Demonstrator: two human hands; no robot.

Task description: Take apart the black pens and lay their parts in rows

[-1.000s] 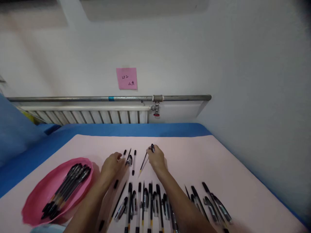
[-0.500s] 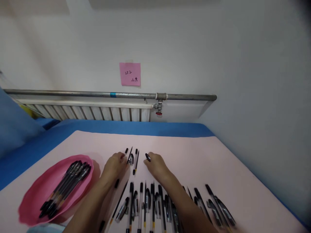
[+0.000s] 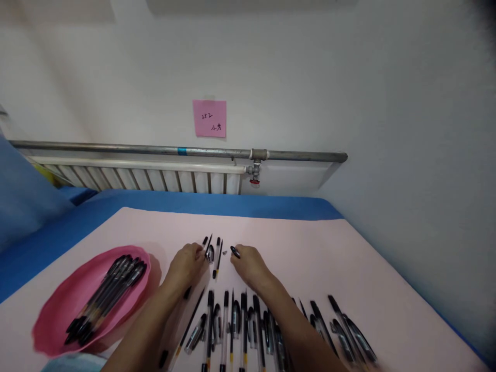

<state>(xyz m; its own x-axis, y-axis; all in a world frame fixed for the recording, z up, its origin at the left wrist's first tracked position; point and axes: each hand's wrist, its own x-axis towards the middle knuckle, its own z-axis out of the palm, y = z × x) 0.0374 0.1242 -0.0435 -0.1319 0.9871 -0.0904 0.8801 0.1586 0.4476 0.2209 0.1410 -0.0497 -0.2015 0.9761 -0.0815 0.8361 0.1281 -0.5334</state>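
Note:
My right hand (image 3: 248,264) is closed around a black pen cap (image 3: 235,252), which pokes out above the fingers. Left of it on the pink sheet lies a tiny grey piece (image 3: 225,252), probably a pen tip. My left hand (image 3: 188,262) has its fingers curled on a clear pen barrel (image 3: 205,241); only its black end shows past them. Close by these fingers lie a thin refill (image 3: 209,241) and a clear cap with a black clip (image 3: 210,253). Between the hands rest another barrel (image 3: 216,256) and a refill (image 3: 220,250), side by side.
A pink oval tray (image 3: 50,330) at left holds several black pens (image 3: 112,294). Rows of barrels, refills and caps (image 3: 236,320) lie in front, partly under my forearms, with more parts (image 3: 343,333) at right. A radiator (image 3: 155,178) and pipe stand behind the blue-edged table.
The tiny grey piece now shows on the sheet beside my right fingers, where none was visible before. Both hands stay almost in place; the view has shifted slightly.

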